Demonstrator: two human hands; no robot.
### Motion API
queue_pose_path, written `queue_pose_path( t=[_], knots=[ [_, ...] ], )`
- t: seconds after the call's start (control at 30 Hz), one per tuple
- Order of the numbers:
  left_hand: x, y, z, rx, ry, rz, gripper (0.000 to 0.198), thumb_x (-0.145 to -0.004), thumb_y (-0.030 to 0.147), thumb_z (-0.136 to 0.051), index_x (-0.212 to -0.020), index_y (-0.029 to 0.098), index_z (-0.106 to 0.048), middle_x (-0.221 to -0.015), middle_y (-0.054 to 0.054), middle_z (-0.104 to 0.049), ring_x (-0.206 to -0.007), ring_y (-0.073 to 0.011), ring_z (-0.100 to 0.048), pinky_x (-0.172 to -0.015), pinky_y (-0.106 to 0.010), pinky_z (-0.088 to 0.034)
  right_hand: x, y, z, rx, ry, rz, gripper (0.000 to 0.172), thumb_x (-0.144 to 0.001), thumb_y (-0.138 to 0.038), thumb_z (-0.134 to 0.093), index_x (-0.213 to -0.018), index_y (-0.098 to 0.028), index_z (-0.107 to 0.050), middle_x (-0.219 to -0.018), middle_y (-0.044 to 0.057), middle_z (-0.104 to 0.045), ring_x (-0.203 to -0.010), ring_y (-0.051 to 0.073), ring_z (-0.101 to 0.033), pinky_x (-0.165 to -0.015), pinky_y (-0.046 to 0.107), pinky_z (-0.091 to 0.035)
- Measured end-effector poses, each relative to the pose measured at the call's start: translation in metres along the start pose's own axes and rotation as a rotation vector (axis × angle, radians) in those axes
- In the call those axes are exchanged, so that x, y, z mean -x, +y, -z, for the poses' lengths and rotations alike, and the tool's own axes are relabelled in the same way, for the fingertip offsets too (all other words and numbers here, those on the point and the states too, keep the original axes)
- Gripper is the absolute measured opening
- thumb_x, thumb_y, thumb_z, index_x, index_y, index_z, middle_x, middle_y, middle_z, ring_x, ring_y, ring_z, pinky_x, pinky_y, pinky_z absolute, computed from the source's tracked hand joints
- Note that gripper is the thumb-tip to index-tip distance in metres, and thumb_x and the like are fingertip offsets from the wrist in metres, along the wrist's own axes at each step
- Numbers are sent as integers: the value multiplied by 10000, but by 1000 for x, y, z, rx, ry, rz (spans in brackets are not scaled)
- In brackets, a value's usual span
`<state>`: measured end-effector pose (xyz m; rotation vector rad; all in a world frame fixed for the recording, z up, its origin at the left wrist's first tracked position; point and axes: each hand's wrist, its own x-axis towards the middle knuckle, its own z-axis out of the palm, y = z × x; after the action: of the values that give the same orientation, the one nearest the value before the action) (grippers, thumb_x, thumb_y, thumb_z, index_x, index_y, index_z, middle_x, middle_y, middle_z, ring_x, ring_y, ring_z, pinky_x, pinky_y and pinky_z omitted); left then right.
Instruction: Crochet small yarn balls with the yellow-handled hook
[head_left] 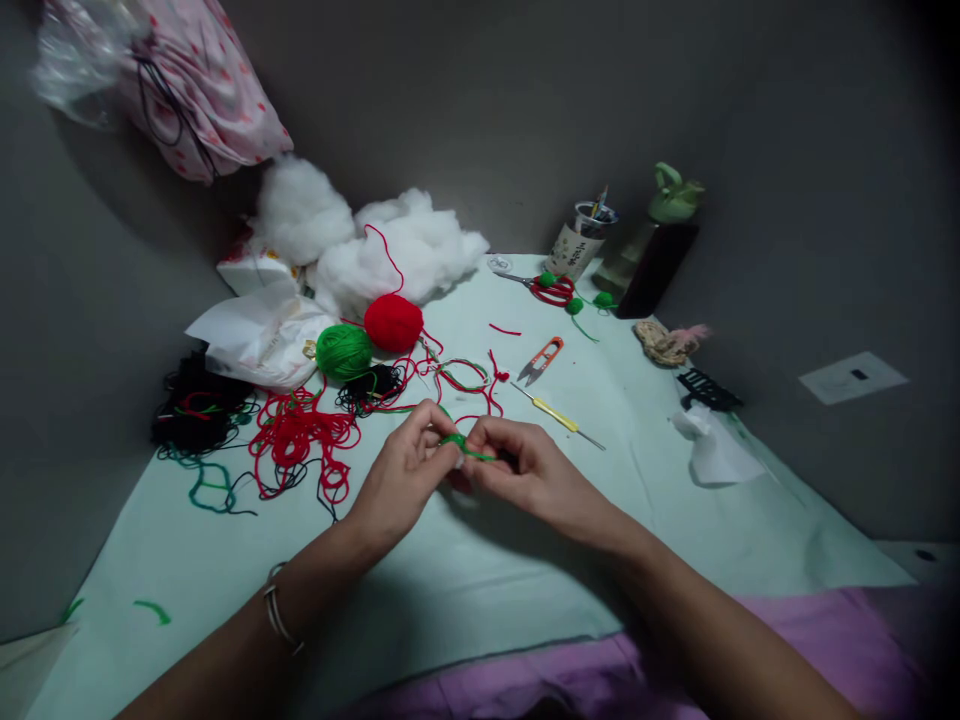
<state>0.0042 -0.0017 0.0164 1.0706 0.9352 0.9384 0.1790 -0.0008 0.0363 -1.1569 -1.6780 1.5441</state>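
My left hand (409,465) and my right hand (517,465) meet over the middle of the table, fingertips pinched together. Between them is a small piece of green yarn (456,440), with a short strand lying across my right fingers. Most of the piece is hidden by the fingers. Just beyond my hands lie a yellow-handled crochet hook (555,413), orange thread snips (541,360) and a loose loop of red and green yarn (469,375). A green yarn ball (343,352) and a red yarn ball (394,322) sit farther back to the left.
Tangled red cord (300,435) and black yarn (199,400) cover the left side. White stuffing (412,245) is heaped at the back. Red-handled scissors (553,290), a pen holder (576,245) and a plant bottle (637,255) stand back right. Crumpled tissue (712,450) lies right.
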Motion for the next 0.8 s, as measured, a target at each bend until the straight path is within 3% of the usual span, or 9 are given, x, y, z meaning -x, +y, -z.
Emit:
queue_pose_path(
  t=[0.1, 0.3, 0.43, 0.67, 0.8],
  knots=[
    [-2, -2, 0, 63, -12, 39, 160, -863, 212, -622, -1006, 206, -550, -729, 53, -688, -619, -113, -662, -607, -226, -517, -3, 4, 0, 65, 28, 23, 224, -919, -338, -659, -781, -187, -568, -668, -50, -493, -610, 108, -378, -563, 256, -264],
    [0, -9, 1, 110, -39, 59, 182, -939, 348, -641, -999, 190, -574, -855, -5, -744, -701, -126, -709, -720, -268, -574, -9, 7, 3, 48, 84, 27, 287, -891, -385, -667, -727, -198, -523, -635, -51, -485, -578, 107, -384, -543, 261, -277],
    [3, -10, -1, 163, -107, 80, 235, -967, 410, -647, -1016, 198, -561, -938, -29, -747, -791, -157, -740, -847, -347, -598, -10, 6, 6, 50, 131, 21, 241, -847, -335, -674, -716, -200, -523, -628, -57, -467, -581, 106, -383, -550, 260, -286],
    [0, -9, 5, 181, -167, 112, 219, -957, 357, -681, -1052, 200, -561, -1007, -38, -732, -848, -178, -771, -882, -369, -587, -9, 1, 16, -102, 5, -22, 254, -888, -399, -674, -777, -185, -593, -656, -38, -522, -615, 116, -431, -582, 270, -301],
    [0, -9, 5, 94, -154, 113, 245, -929, 392, -687, -983, 193, -554, -812, -10, -723, -714, -171, -745, -739, -335, -572, -10, 0, 14, -226, -81, -71, 255, -895, -394, -669, -765, -185, -601, -607, -27, -584, -566, 111, -465, -549, 265, -275]
  ],
)
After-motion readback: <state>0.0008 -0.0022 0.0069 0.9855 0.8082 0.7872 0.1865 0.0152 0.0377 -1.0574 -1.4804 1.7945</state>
